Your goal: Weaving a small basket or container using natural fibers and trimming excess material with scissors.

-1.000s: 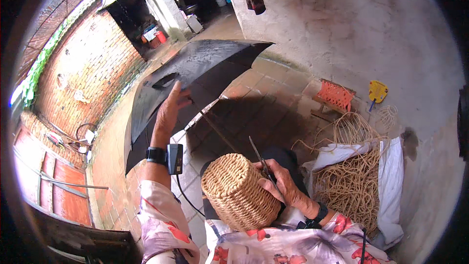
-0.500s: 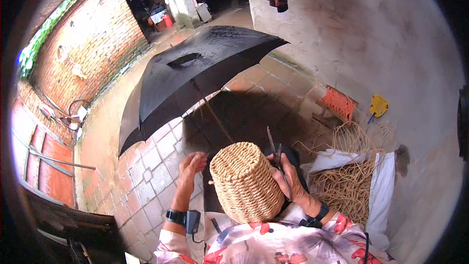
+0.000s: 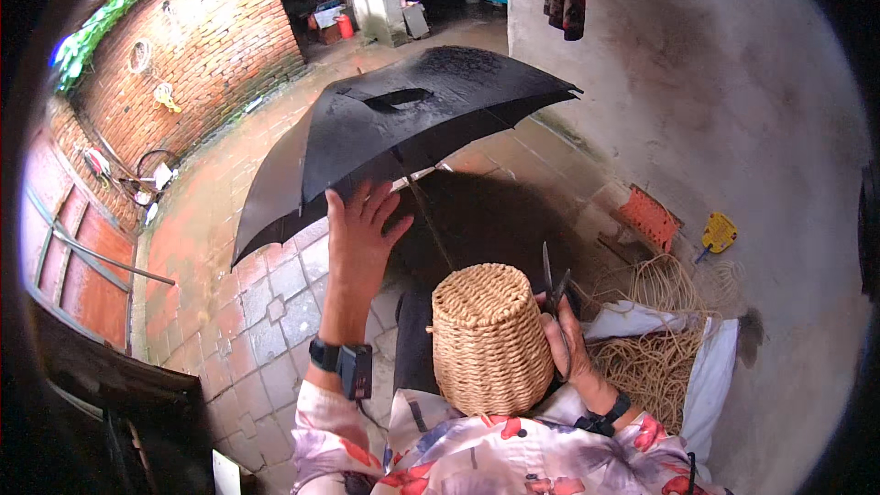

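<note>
A woven straw-coloured basket [image 3: 490, 348] rests upside down on my lap, its round base facing up. My right hand [image 3: 572, 341] is wrapped round a pair of dark metal scissors [image 3: 548, 273] at the basket's right side, with the blades pointing up and apart. My left hand [image 3: 359, 243] is raised to the left of the basket, palm outward, fingers spread and holding nothing. In the picture its fingertips overlap the near rim of an open black umbrella [image 3: 339, 133]; whether they touch it I cannot tell.
Right of my lap a white sack [image 3: 713, 376] holds a heap of tan cord [image 3: 642, 371]. Beyond it are an orange woven seat [image 3: 649, 218] and a yellow fly swatter [image 3: 720, 234] by the plastered wall [image 3: 733, 110]. A brick wall [image 3: 211, 55] stands at far left.
My left hand has lifted forward toward the umbrella and its fingers have spread. The view has shifted a little; the right hand still grips the scissors beside the basket.
</note>
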Demonstrator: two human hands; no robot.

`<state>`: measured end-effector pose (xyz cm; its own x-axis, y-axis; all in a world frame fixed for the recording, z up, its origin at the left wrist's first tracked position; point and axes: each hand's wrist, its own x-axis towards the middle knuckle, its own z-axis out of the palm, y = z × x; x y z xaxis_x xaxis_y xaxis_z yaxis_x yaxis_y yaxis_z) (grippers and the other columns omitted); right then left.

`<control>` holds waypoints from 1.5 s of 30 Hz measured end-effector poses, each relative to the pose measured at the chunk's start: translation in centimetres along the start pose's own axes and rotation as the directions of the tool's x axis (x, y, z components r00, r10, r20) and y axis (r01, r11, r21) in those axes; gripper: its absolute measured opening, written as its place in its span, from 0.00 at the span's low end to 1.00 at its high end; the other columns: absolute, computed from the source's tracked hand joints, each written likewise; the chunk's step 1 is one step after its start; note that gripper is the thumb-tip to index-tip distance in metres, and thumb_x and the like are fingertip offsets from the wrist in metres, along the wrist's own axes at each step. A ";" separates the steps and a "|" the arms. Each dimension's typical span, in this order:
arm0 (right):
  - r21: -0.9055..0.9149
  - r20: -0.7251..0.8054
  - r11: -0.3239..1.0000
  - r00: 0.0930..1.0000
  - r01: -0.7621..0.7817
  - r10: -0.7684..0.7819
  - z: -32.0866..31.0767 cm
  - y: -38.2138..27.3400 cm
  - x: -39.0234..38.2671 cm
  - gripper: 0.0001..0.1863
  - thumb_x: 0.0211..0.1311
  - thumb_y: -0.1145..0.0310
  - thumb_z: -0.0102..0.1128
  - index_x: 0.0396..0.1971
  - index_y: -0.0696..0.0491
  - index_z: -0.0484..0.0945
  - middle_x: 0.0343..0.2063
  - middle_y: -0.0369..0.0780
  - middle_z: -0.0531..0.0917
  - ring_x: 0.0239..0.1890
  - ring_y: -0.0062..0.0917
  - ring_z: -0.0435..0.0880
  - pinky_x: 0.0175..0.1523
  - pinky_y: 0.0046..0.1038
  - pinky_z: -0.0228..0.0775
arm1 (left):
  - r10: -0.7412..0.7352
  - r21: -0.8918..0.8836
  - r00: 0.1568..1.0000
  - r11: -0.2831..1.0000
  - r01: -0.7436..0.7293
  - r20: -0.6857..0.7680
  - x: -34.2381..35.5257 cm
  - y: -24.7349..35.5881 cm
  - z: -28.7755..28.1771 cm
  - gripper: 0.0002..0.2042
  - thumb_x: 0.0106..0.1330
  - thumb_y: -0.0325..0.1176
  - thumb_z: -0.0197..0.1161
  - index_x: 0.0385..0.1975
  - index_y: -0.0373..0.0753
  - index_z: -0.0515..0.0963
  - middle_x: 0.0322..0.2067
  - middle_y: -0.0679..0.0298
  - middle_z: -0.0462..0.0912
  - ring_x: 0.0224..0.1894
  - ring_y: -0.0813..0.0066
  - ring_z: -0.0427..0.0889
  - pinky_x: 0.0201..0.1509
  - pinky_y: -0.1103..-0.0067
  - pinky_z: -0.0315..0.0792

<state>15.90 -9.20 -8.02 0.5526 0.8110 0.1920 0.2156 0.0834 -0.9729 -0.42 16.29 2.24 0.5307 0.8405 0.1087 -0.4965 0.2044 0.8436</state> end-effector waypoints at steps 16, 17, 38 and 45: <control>0.106 0.025 0.994 0.999 0.021 -0.023 -0.5 0.1 -0.7 0.25 0.67 0.50 0.46 0.48 0.59 0.69 0.42 0.42 0.78 0.46 0.26 0.75 0.54 0.27 0.63 | 0.131 0.157 0.989 0.980 -0.119 -0.063 7.2 3.2 1.5 0.16 0.70 0.42 0.51 0.48 0.37 0.71 0.43 0.59 0.77 0.48 0.64 0.77 0.51 0.65 0.72; 0.105 0.024 0.994 0.999 0.023 -0.025 -0.5 0.1 -0.6 0.25 0.67 0.50 0.46 0.48 0.59 0.69 0.42 0.42 0.78 0.46 0.26 0.75 0.54 0.27 0.63 | 0.141 0.162 0.986 0.979 -0.125 -0.092 7.4 3.4 1.3 0.16 0.70 0.42 0.51 0.48 0.37 0.71 0.43 0.59 0.77 0.48 0.64 0.77 0.51 0.65 0.72; 0.103 0.057 0.992 0.996 0.066 -0.072 -1.2 0.3 -0.4 0.26 0.65 0.49 0.51 0.46 0.60 0.70 0.39 0.42 0.79 0.43 0.25 0.77 0.50 0.27 0.67 | 0.138 0.451 0.990 0.882 -0.135 0.026 10.2 6.0 0.6 0.25 0.70 0.46 0.50 0.54 0.28 0.68 0.44 0.52 0.77 0.48 0.65 0.78 0.49 0.71 0.74; 0.129 0.077 0.991 0.996 0.039 -0.050 -1.3 0.2 -0.3 0.23 0.66 0.52 0.51 0.46 0.59 0.70 0.39 0.43 0.79 0.43 0.26 0.77 0.51 0.27 0.67 | 0.159 0.470 0.985 0.866 -0.172 0.068 11.3 7.0 0.0 0.21 0.70 0.44 0.51 0.51 0.30 0.70 0.42 0.57 0.75 0.46 0.67 0.77 0.51 0.70 0.74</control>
<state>16.84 -10.15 -8.08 0.4772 0.8483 0.2296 0.1318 0.1893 -0.9730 2.14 27.15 9.35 0.4907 0.8263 0.2766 -0.1979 -0.2035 0.9589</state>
